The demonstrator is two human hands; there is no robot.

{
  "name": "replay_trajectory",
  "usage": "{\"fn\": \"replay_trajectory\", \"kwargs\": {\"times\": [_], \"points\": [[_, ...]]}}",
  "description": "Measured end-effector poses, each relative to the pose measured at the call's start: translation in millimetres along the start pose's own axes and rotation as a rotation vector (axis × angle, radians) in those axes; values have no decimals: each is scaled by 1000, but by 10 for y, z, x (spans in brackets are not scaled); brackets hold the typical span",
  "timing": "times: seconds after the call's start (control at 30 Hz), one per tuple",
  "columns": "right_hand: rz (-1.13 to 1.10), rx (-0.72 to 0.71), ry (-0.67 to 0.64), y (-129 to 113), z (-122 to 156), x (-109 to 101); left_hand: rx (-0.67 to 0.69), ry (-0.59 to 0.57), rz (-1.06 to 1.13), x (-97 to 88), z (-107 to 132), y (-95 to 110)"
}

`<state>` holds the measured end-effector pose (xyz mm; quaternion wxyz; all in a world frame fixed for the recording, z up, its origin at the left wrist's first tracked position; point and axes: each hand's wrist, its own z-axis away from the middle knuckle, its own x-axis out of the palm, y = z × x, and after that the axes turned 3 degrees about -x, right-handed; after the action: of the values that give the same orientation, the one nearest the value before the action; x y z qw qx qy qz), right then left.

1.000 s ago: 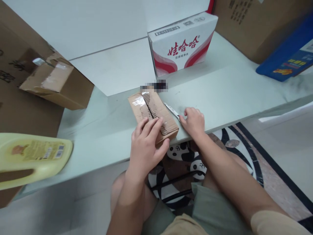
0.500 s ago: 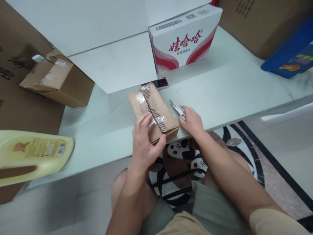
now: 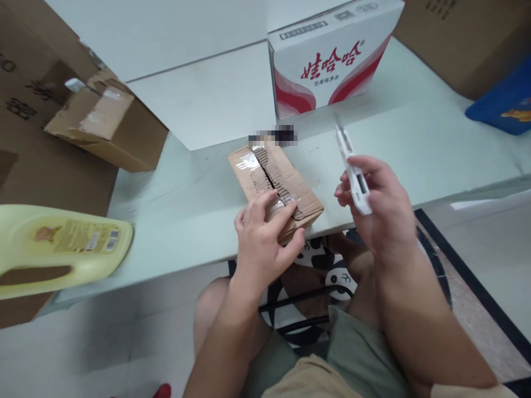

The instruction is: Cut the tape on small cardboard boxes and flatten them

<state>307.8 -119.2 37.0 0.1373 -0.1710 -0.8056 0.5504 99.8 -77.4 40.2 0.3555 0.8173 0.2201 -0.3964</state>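
Note:
A small cardboard box (image 3: pixel 292 176) lies on the table, its top seam covered with clear tape and torn, striped brown paper. My left hand (image 3: pixel 264 237) rests on the near end of this box, fingers spread across the top and thumb by the near edge. To the right of the box, my right hand (image 3: pixel 384 202) is raised above the tabletop. It grips a white utility knife (image 3: pixel 352 168), whose blurred blade points up and away from me.
A pale tabletop (image 3: pixel 191 193) carries a white and red water carton (image 3: pixel 332 77) at the back. On the left stand an open carton (image 3: pixel 133 132) and a yellow jug (image 3: pixel 95 237). A blue container (image 3: pixel 501 108) is at the right. Behind the small box sits a dark, pixelated object (image 3: pixel 286 135).
My right hand has lifted the utility knife off the tabletop and moved right. My left hand stays on the box, its index finger reaching further across the top. The view has shifted slightly.

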Motion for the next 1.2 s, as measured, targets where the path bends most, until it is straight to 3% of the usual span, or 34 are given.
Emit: {"fn": "replay_trajectory", "kwargs": {"times": [0.1,0.3,0.4,0.5,0.67,0.87,1.2], "points": [[-195,-136,-79,-156,56,16,9,-20,20,2,-2,-26],[-140,-355,28,-241,147,121,9,-5,44,31,-1,-58],[14,-377,108,-232,200,178,10,6,55,41,-1,-63],[244,-332,24,-269,238,226,25,9,42,37,-3,-68],[404,-438,-63,-336,217,264,33,7,22,34,-5,-62],[404,-397,-55,-282,199,277,28,-6,14,35,-3,-43],[324,-185,13,-324,179,309,16,-8,5,36,10,-36]]}}
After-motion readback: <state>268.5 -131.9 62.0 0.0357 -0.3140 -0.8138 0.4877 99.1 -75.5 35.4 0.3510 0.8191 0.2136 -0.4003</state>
